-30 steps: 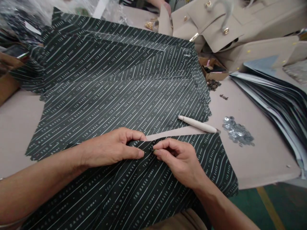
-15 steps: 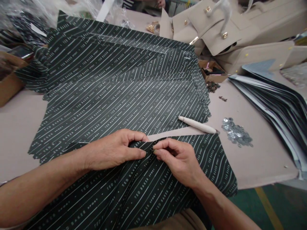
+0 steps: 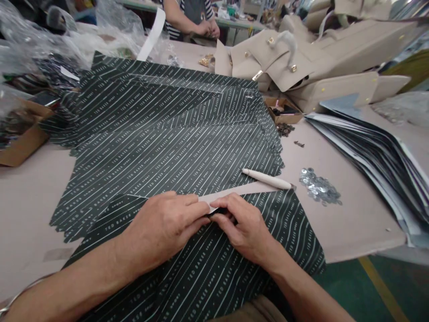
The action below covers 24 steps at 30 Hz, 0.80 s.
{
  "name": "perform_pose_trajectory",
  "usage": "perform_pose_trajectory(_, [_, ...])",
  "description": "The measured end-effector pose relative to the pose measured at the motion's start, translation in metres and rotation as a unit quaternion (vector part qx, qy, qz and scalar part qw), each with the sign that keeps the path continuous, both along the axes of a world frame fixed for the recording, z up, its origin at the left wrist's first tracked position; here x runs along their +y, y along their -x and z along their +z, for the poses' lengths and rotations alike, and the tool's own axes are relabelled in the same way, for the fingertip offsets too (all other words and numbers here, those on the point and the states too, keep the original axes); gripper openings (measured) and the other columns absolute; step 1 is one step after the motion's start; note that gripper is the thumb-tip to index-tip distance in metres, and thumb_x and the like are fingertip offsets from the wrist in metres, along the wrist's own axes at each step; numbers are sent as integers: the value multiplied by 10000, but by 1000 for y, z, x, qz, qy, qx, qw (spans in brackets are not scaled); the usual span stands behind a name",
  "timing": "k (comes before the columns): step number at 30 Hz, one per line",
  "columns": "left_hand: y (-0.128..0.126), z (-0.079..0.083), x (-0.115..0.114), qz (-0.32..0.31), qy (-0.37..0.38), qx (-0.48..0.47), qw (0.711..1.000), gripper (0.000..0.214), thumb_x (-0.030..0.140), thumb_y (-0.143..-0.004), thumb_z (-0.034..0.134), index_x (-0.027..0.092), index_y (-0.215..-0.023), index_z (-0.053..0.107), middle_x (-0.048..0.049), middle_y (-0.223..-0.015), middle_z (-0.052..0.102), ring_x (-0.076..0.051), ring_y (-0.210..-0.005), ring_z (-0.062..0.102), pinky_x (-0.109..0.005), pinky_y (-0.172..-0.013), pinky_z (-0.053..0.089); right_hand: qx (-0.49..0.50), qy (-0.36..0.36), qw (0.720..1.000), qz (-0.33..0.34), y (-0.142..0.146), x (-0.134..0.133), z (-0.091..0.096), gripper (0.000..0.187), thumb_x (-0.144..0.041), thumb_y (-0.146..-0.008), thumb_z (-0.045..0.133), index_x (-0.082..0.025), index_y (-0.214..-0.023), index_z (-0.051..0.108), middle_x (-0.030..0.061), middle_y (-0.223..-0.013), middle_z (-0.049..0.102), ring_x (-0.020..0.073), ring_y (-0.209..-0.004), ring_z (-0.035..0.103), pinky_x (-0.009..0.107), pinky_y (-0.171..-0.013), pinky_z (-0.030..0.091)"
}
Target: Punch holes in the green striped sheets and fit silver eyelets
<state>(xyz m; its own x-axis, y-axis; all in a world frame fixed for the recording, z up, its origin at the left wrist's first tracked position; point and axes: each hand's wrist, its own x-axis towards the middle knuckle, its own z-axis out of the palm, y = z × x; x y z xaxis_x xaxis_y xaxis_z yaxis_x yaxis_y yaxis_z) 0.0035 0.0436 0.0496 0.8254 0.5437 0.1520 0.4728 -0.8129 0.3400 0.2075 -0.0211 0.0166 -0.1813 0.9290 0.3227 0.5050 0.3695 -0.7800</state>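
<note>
Dark green lining fabric (image 3: 197,273) with white diagonal stripes and lettering drapes over the table's front edge and my lap. My left hand (image 3: 170,223) pinches its upper edge, fingertips close to those of my right hand (image 3: 243,226), which grips the same edge. Any small part between the fingertips is hidden. Just beyond the hands lies a stack of matching lining pieces (image 3: 167,156). A white-handled awl (image 3: 268,179) rests across the stack's right corner. Farther right, thin silver metal washers (image 3: 320,185) lie in a loose pile.
Small dark metal fittings (image 3: 284,129) lie by a cardboard box (image 3: 283,114). Folded dark panels (image 3: 365,161) fill the right side, beige bag parts (image 3: 291,67) the back. Another box (image 3: 23,138) and plastic wrapping (image 3: 97,40) are at left. A co-worker's hands (image 3: 208,29) show behind.
My left hand has rolled over, its fingers now closed at the fabric edge against the right fingertips. The view has tilted up, bringing more of the co-worker into sight.
</note>
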Motion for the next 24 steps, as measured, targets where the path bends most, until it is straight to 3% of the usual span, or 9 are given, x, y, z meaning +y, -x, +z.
perform_pose_trajectory(3, [0,1,-1,-26,-77,-17,997,239,243,-1059,427,199,-930,624,32,-712,531,-158,-634,499,-351,-657,319,-24,-32,999,-6,1,-4,1,100,-177,-991,544,-214,-944,625,8,-814,626,147,-769,622,272,-703,527])
perform_pose_trajectory(6, [0,1,-6,-38,-104,-61,992,189,189,-1047,451,178,-991,632,29,-697,496,-161,-670,485,-350,-756,374,-54,-80,995,-24,3,-10,1,134,-166,-997,504,-215,-910,594,12,-778,615,148,-720,605,274,-630,491])
perform_pose_trajectory(11, [2,1,-16,-18,-104,-102,989,130,184,-1023,519,159,-964,632,6,-726,509,-174,-680,447,-329,-665,351,-104,-154,982,-41,5,-16,-2,118,-130,-978,494,-217,-933,559,16,-755,631,150,-687,591,277,-560,443])
perform_pose_trajectory(16, [-3,3,-22,-22,-134,-118,984,179,97,-997,506,149,-876,627,4,-675,464,-183,-631,385,-342,-601,312,-120,-175,976,-49,6,-18,-1,125,-125,-985,478,-209,-950,564,23,-756,644,151,-683,601,267,-562,451])
perform_pose_trajectory(20, [-6,0,-23,-20,-132,-143,981,164,45,-967,516,141,-889,625,0,-691,487,-177,-646,410,-336,-626,346,-118,-186,972,-79,8,-18,-2,140,-119,-969,482,-211,-915,573,23,-709,623,157,-632,583,278,-569,456])
perform_pose_trajectory(24, [-5,2,-22,-11,-119,-126,985,120,104,-991,536,147,-925,626,-11,-747,552,-176,-699,471,-339,-696,390,-119,-195,970,-84,8,-18,-2,141,-113,-974,483,-193,-919,585,40,-724,649,161,-644,607,272,-581,479])
